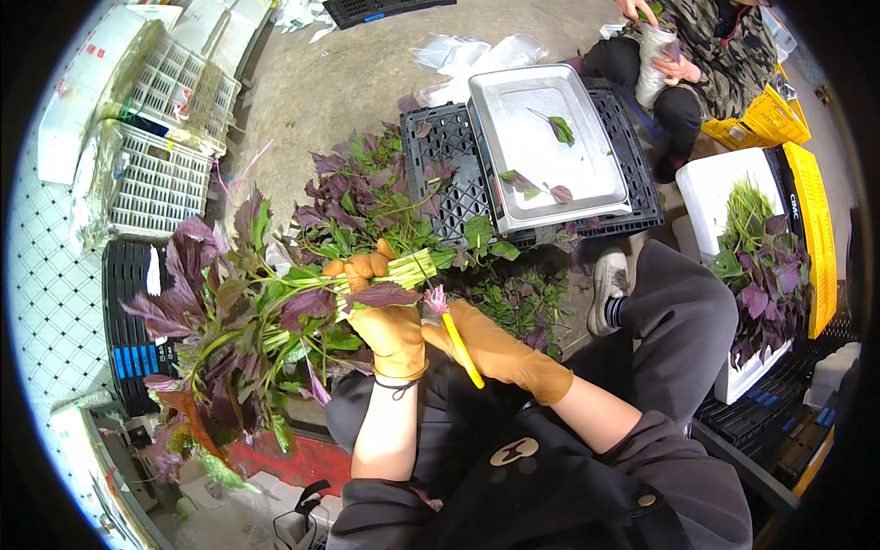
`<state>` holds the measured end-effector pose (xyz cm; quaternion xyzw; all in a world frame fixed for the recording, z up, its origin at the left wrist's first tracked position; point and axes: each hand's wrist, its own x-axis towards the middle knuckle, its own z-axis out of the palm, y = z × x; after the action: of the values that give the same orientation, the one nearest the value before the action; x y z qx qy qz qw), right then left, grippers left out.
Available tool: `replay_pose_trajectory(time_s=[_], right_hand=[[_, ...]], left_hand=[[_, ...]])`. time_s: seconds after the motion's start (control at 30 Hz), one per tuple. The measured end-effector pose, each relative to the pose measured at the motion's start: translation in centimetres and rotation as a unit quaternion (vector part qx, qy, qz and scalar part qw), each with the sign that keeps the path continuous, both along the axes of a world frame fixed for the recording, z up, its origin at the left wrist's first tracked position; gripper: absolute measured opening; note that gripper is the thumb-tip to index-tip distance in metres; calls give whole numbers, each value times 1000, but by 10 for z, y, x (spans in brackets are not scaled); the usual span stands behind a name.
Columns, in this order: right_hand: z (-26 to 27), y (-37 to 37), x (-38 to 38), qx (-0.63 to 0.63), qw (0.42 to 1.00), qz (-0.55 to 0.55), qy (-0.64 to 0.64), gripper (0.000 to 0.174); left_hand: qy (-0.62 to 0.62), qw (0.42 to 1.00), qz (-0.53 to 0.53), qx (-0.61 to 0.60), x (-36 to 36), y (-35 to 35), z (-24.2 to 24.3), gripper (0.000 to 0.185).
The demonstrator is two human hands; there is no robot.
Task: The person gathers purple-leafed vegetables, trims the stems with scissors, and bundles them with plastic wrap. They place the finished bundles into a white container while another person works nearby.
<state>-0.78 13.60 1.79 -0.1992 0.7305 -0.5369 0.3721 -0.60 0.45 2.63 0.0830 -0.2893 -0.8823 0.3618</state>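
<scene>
My left hand (392,337), in a tan rubber glove, is closed around a thick bunch of purple-and-green leafy stems (295,302) that look like perilla. The pale stem ends (412,269) point right, and the leaves spread out to the left. In my right hand (491,347), gloved the same way, is a slim yellow-handled tool (462,350), apparently a knife. Pink fibres are gathered at the handle's upper end. From there a thin dark edge reaches up to the stem ends, though most of the blade cannot be made out.
A metal tray (543,158) with a few loose leaves rests on black plastic crates (450,185). Loose leafy stems (357,199) heap beside it. At right, a bunch (763,275) lies on a white foam box (722,179). Another person (722,69) holds a wrapped bundle. White crates (161,179) stand left.
</scene>
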Motion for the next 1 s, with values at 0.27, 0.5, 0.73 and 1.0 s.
replay_pose_trajectory(time_s=[0.27, 0.5, 0.73, 1.0], right_hand=[[-11, 6, 11, 57, 994, -84, -52, 43], [-14, 24, 10, -78, 973, -147, -160, 40], [20, 36, 11, -150, 969, 5, -196, 43], [34, 32, 5, -151, 956, 6, -253, 50]], left_hand=[[-46, 998, 32, -10, -5, -2, -5, 17], [-79, 996, 38, -17, -7, -3, 1, 22], [-129, 990, 44, -47, -2, 4, 4, 25], [-102, 991, -25, -82, 3, 6, 1, 23]])
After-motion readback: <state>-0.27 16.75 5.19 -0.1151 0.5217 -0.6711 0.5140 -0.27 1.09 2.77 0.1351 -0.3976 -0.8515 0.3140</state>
